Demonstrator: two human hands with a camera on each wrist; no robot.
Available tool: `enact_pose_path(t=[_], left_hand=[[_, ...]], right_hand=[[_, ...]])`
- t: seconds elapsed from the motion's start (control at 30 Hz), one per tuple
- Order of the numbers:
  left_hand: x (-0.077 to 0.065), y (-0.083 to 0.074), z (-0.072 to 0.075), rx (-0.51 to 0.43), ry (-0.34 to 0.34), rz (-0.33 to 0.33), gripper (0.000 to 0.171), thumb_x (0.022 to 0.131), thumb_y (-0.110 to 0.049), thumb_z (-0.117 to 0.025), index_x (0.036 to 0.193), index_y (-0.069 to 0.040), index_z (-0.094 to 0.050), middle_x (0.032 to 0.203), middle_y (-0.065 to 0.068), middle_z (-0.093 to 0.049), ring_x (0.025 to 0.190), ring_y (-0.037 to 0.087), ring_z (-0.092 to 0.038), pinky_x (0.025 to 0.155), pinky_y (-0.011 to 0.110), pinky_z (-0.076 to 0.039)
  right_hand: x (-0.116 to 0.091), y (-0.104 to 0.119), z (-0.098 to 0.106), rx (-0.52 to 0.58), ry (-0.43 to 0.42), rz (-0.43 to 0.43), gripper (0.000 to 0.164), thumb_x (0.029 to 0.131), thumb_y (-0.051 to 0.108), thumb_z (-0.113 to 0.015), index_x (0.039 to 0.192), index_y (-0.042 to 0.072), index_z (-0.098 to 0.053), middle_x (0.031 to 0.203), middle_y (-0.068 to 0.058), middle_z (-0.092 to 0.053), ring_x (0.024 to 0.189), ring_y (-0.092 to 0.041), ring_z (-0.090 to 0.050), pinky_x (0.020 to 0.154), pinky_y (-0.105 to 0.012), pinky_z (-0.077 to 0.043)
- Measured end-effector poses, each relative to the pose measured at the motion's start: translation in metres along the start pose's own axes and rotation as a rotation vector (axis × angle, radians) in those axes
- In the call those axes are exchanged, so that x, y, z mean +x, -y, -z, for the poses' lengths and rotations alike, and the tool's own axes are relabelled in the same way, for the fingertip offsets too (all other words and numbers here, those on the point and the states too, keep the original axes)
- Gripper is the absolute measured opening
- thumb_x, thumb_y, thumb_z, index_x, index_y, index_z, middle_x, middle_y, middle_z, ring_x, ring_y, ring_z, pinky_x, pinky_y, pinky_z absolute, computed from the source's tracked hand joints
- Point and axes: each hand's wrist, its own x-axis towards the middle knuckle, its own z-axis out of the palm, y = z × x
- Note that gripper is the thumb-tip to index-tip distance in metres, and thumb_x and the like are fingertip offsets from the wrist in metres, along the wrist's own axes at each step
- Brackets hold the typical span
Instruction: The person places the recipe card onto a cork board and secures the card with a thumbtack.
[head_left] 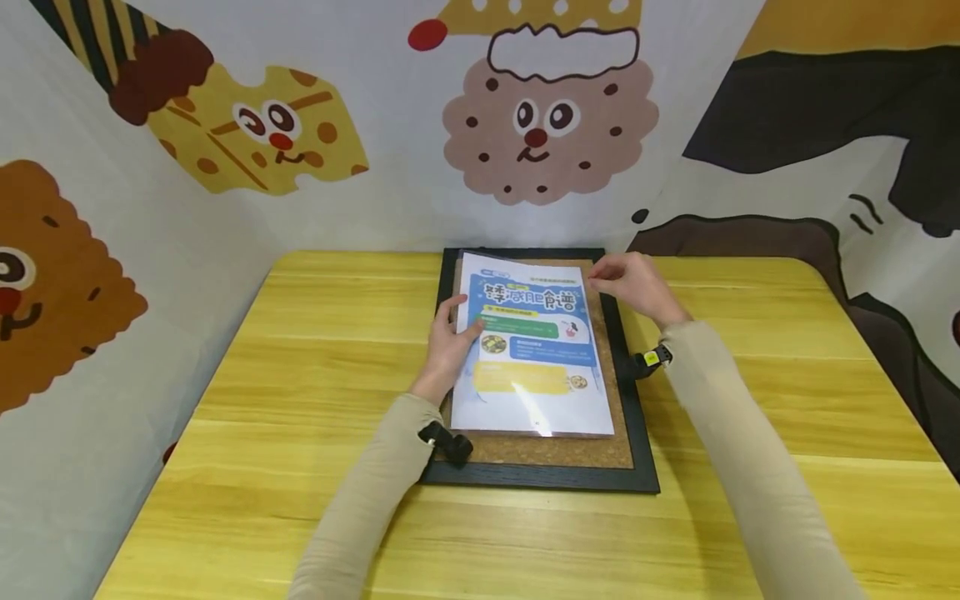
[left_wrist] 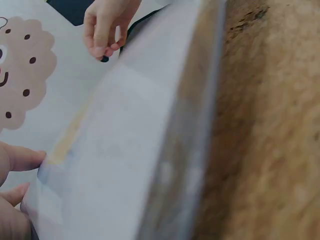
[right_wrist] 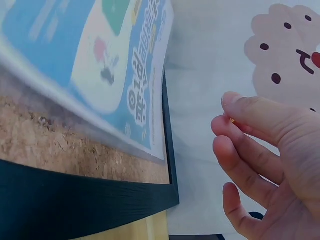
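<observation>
A laminated printed sheet (head_left: pixel 534 346), with blue, green and yellow blocks and a large Chinese title, overlaps a black-framed corkboard (head_left: pixel 555 452). My left hand (head_left: pixel 450 346) pinches its left edge, thumb over the front. Seen from the left wrist, the sheet (left_wrist: pixel 120 135) stands tilted off the cork (left_wrist: pixel 270 130) along its near side. At the sheet's top right corner, my right hand (head_left: pixel 636 283) holds thumb and forefinger together. A small yellow-gold thing (right_wrist: pixel 231 120) shows between those fingertips, mostly hidden by them. In the right wrist view this hand is apart from the sheet.
The board lies on a yellow wood-grain table (head_left: pixel 300 400), its far edge at the wall cloth (head_left: pixel 390 221) printed with cartoon biscuits and cheese. A small black camera is strapped to each wrist. Glare whitens the lower part of the sheet.
</observation>
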Motion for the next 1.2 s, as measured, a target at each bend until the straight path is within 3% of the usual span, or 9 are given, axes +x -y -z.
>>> enact_pose_path(t=[0.17,0.5,0.67,0.93,1.03,1.2], left_hand=[[0.001,-0.001,-0.002,0.016,0.013,0.001,0.059,0.091,-0.005,-0.064,0.144,-0.016,-0.040,0.123,0.018,-0.052,0.092,0.029,-0.063,0.076,0.037,-0.052],[0.004,0.000,0.006,0.067,0.111,0.068,0.057,0.094,-0.005,-0.059,0.146,-0.010,-0.037,0.122,0.023,-0.056,0.100,0.033,-0.061,0.082,0.040,-0.050],[0.005,-0.001,0.011,0.146,0.173,0.062,0.056,0.095,-0.005,-0.058,0.146,-0.006,-0.037,0.121,0.024,-0.056,0.103,0.032,-0.061,0.084,0.039,-0.049],[0.007,-0.005,0.017,0.197,0.254,0.067,0.053,0.097,-0.007,-0.054,0.147,-0.005,-0.036,0.120,0.023,-0.057,0.101,0.031,-0.061,0.087,0.041,-0.048],[0.010,-0.004,0.018,0.256,0.282,0.051,0.054,0.097,-0.007,-0.056,0.147,-0.006,-0.036,0.118,0.023,-0.058,0.098,0.030,-0.062,0.083,0.039,-0.049],[0.014,-0.003,0.022,0.372,0.308,0.021,0.057,0.095,-0.010,-0.060,0.148,-0.010,-0.038,0.107,0.019,-0.062,0.086,0.026,-0.064,0.065,0.032,-0.050]], right_hand=[[0.005,0.001,-0.004,0.010,0.016,-0.021,0.015,0.089,0.010,-0.071,0.101,0.001,-0.072,0.100,-0.014,-0.068,0.089,-0.029,-0.059,0.083,-0.045,-0.046],[0.010,-0.001,-0.013,0.036,0.055,-0.051,0.020,0.089,0.012,-0.071,0.104,-0.001,-0.070,0.102,-0.015,-0.066,0.092,-0.030,-0.054,0.083,-0.044,-0.044],[0.011,-0.001,-0.017,0.034,0.073,-0.052,0.020,0.091,0.011,-0.067,0.106,-0.001,-0.069,0.106,-0.016,-0.064,0.096,-0.031,-0.053,0.086,-0.044,-0.043],[0.013,-0.002,-0.025,0.018,0.089,-0.046,0.020,0.092,0.008,-0.065,0.108,-0.004,-0.068,0.108,-0.018,-0.064,0.096,-0.031,-0.053,0.082,-0.043,-0.044],[0.015,-0.001,-0.028,0.000,0.097,-0.060,0.021,0.092,0.009,-0.065,0.110,-0.002,-0.068,0.108,-0.018,-0.063,0.094,-0.031,-0.053,0.080,-0.042,-0.044],[0.019,0.001,-0.033,-0.016,0.120,-0.065,0.022,0.093,0.010,-0.064,0.112,-0.002,-0.066,0.109,-0.018,-0.062,0.094,-0.031,-0.053,0.081,-0.042,-0.045]])
